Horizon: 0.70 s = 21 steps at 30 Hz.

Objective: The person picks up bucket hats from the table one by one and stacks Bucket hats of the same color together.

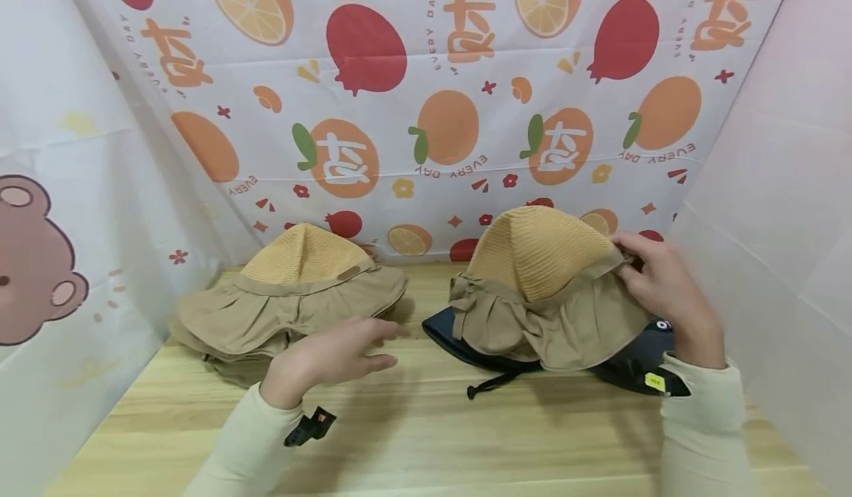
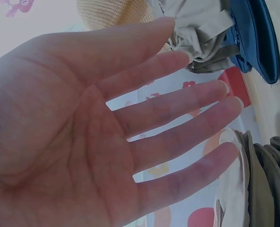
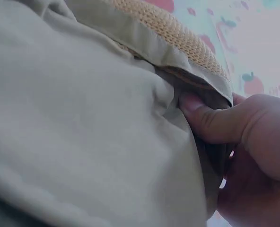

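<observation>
My right hand (image 1: pixel 668 282) pinches the right edge of a sun hat (image 1: pixel 579 327) with a yellow woven crown and a khaki cloth brim. In the right wrist view, the thumb (image 3: pixel 211 120) presses into the brim cloth just under the woven part. Beneath this hat lies a dark navy hat (image 1: pixel 626 367), mostly covered, with a black cord hanging toward the front. My left hand (image 1: pixel 336 353) hovers over the table near the left hat, holding nothing. Its fingers (image 2: pixel 173 109) are straight and slightly spread in the left wrist view.
Another khaki hat with a yellow woven crown (image 1: pixel 302 260) sits at the left, with more khaki brim cloth (image 1: pixel 242 370) under it. Everything stands on a light wooden table (image 1: pixel 426 438). A fruit-print cloth (image 1: pixel 413 61) hangs behind, and pale curtains flank both sides.
</observation>
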Each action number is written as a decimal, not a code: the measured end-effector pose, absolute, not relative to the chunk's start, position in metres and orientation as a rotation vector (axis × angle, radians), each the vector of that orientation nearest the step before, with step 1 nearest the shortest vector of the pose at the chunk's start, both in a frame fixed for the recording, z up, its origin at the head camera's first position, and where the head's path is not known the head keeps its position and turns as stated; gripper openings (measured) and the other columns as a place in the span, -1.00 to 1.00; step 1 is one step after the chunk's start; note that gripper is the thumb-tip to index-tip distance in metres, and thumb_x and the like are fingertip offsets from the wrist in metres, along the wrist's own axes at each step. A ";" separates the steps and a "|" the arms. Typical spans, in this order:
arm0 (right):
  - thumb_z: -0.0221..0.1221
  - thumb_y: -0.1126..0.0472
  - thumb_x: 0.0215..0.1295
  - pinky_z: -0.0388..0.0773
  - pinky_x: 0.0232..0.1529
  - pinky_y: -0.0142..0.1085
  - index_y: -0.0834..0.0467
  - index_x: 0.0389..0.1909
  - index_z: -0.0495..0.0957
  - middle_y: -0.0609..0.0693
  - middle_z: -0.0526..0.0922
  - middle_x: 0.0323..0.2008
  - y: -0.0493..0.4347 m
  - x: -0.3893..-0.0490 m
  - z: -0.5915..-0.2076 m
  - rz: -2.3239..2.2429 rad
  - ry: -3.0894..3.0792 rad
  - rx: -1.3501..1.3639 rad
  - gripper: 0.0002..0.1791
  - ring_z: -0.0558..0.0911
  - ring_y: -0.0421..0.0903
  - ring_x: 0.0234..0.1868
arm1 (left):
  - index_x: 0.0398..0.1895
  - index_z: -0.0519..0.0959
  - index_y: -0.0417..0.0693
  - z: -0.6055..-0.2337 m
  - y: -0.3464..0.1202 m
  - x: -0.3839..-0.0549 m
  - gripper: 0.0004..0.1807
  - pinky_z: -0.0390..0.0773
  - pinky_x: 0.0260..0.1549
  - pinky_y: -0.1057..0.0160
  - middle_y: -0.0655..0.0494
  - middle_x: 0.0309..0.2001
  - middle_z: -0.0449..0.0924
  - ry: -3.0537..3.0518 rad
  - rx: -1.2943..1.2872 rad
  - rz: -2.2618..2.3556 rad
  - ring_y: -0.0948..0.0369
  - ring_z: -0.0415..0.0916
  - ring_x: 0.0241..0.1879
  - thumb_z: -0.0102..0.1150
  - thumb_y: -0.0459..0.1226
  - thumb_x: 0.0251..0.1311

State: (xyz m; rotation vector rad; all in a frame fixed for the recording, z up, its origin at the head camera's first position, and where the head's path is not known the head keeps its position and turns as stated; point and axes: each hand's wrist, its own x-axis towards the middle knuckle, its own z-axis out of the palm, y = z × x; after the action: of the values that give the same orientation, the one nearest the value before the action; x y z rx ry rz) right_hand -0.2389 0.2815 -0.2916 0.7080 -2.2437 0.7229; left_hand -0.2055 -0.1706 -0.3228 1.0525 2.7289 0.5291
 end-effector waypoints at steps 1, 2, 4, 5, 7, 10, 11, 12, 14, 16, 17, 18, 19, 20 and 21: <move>0.17 0.68 0.10 0.31 -0.40 -0.53 0.20 -0.17 0.71 0.03 0.67 -0.40 0.277 -0.240 -0.291 0.737 -2.247 0.737 -0.59 0.39 -0.37 -0.45 | 0.32 0.55 -0.16 -0.323 -0.171 -0.206 -0.54 0.57 0.23 -0.07 -0.06 0.27 0.64 2.738 1.049 0.530 0.00 0.62 0.24 0.24 -0.20 0.43; 0.17 0.68 0.11 0.32 -0.40 -0.52 0.20 -0.17 0.70 0.02 0.66 -0.39 0.273 -0.241 -0.291 0.756 -2.249 0.770 -0.60 0.39 -0.36 -0.44 | 0.33 0.54 -0.19 -0.323 -0.171 -0.206 -0.53 0.55 0.25 -0.09 -0.08 0.28 0.62 2.744 1.037 0.534 -0.02 0.60 0.26 0.23 -0.21 0.43; 0.15 0.69 0.12 0.35 -0.40 -0.51 0.21 -0.14 0.71 0.02 0.68 -0.35 0.266 -0.243 -0.292 0.794 -2.247 0.830 -0.58 0.41 -0.34 -0.43 | 0.36 0.51 -0.22 -0.322 -0.172 -0.206 -0.50 0.52 0.29 -0.11 -0.11 0.32 0.59 2.767 1.006 0.533 -0.05 0.56 0.30 0.23 -0.21 0.43; 0.15 0.70 0.13 0.36 -0.38 -0.51 0.22 -0.13 0.71 0.01 0.69 -0.32 0.263 -0.244 -0.292 0.813 -2.244 0.855 -0.58 0.42 -0.34 -0.41 | 0.38 0.49 -0.22 -0.322 -0.172 -0.206 -0.48 0.50 0.32 -0.12 -0.11 0.34 0.57 2.778 0.993 0.533 -0.07 0.53 0.33 0.23 -0.21 0.43; 0.14 0.70 0.15 0.38 -0.37 -0.52 0.23 -0.11 0.71 0.00 0.70 -0.28 0.259 -0.245 -0.293 0.853 -2.233 0.890 -0.57 0.44 -0.34 -0.40 | 0.42 0.45 -0.21 -0.323 -0.172 -0.205 -0.45 0.46 0.35 -0.13 -0.11 0.38 0.53 2.798 0.974 0.529 -0.08 0.49 0.37 0.23 -0.20 0.43; 0.14 0.71 0.15 0.39 -0.36 -0.51 0.23 -0.13 0.71 -0.12 0.68 -0.27 0.257 -0.243 -0.293 0.901 -2.212 0.905 -0.57 0.46 -0.33 -0.39 | 0.48 0.38 -0.17 -0.323 -0.171 -0.205 -0.39 0.41 0.40 -0.13 -0.11 0.44 0.47 2.812 0.949 0.532 -0.09 0.43 0.43 0.22 -0.18 0.44; 0.14 0.71 0.15 0.39 -0.37 -0.51 0.22 -0.13 0.71 -0.17 0.66 -0.28 0.257 -0.242 -0.293 0.916 -2.206 0.903 -0.58 0.45 -0.33 -0.41 | 0.50 0.36 -0.16 -0.323 -0.171 -0.205 -0.38 0.39 0.41 -0.13 -0.11 0.45 0.45 2.813 0.948 0.534 -0.09 0.41 0.44 0.22 -0.17 0.45; 0.14 0.71 0.15 0.39 -0.39 -0.50 0.22 -0.13 0.71 -0.22 0.65 -0.29 0.257 -0.241 -0.293 0.933 -2.199 0.901 -0.58 0.45 -0.33 -0.42 | 0.51 0.34 -0.16 -0.324 -0.170 -0.205 -0.36 0.38 0.42 -0.13 -0.11 0.47 0.43 2.813 0.947 0.538 -0.10 0.39 0.45 0.21 -0.16 0.45; 0.13 0.71 0.15 0.37 -0.42 -0.48 0.23 -0.13 0.71 -0.30 0.63 -0.30 0.258 -0.238 -0.293 0.962 -2.191 0.902 -0.58 0.44 -0.32 -0.44 | 0.54 0.29 -0.17 -0.324 -0.170 -0.204 -0.33 0.35 0.44 -0.15 -0.14 0.50 0.38 2.816 0.947 0.550 -0.12 0.35 0.48 0.20 -0.16 0.46; 0.12 0.71 0.16 0.37 -0.45 -0.47 0.23 -0.13 0.71 -0.34 0.62 -0.31 0.258 -0.236 -0.292 0.987 -2.185 0.908 -0.58 0.44 -0.32 -0.46 | 0.56 0.25 -0.16 -0.324 -0.170 -0.204 -0.30 0.33 0.46 -0.14 -0.15 0.52 0.33 2.820 0.941 0.571 -0.12 0.32 0.50 0.20 -0.15 0.46; 0.12 0.71 0.16 0.36 -0.46 -0.46 0.24 -0.13 0.71 -0.35 0.62 -0.31 0.258 -0.235 -0.292 0.996 -2.181 0.913 -0.58 0.44 -0.32 -0.47 | 0.57 0.23 -0.16 -0.324 -0.170 -0.204 -0.29 0.32 0.46 -0.14 -0.15 0.53 0.31 2.825 0.945 0.580 -0.12 0.31 0.50 0.19 -0.15 0.46; 0.11 0.72 0.16 0.36 -0.46 -0.45 0.24 -0.13 0.71 -0.35 0.63 -0.31 0.257 -0.234 -0.292 1.006 -2.176 0.921 -0.57 0.44 -0.31 -0.46 | 0.58 0.20 -0.16 -0.324 -0.170 -0.204 -0.28 0.31 0.47 -0.15 -0.16 0.54 0.29 2.829 0.943 0.592 -0.12 0.30 0.51 0.18 -0.15 0.47; 0.11 0.72 0.16 0.37 -0.46 -0.45 0.25 -0.13 0.71 -0.35 0.63 -0.30 0.256 -0.233 -0.292 1.014 -2.173 0.933 -0.57 0.44 -0.31 -0.46 | 0.59 0.18 -0.17 -0.325 -0.170 -0.203 -0.27 0.30 0.47 -0.14 -0.16 0.55 0.27 2.833 0.941 0.603 -0.12 0.28 0.52 0.17 -0.14 0.48; 0.11 0.72 0.16 0.37 -0.46 -0.44 0.24 -0.13 0.71 -0.35 0.64 -0.30 0.254 -0.233 -0.291 1.022 -2.170 0.944 -0.57 0.45 -0.31 -0.46 | 0.60 0.17 -0.17 -0.325 -0.169 -0.203 -0.27 0.30 0.48 -0.14 -0.17 0.56 0.25 2.838 0.936 0.615 -0.11 0.27 0.52 0.16 -0.13 0.48; 0.11 0.72 0.16 0.37 -0.46 -0.44 0.25 -0.13 0.71 -0.34 0.64 -0.30 0.252 -0.233 -0.291 1.031 -2.164 0.958 -0.58 0.45 -0.31 -0.46 | 0.61 0.15 -0.17 -0.326 -0.169 -0.203 -0.26 0.29 0.48 -0.14 -0.17 0.57 0.23 2.842 0.931 0.632 -0.11 0.26 0.53 0.15 -0.12 0.49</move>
State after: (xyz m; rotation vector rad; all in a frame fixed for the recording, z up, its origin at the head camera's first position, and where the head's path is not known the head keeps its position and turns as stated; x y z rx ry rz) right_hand -0.2328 0.2524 -0.2914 0.9580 -2.1639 1.0306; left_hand -0.2029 -0.1693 -0.3255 0.9308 2.8416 0.6316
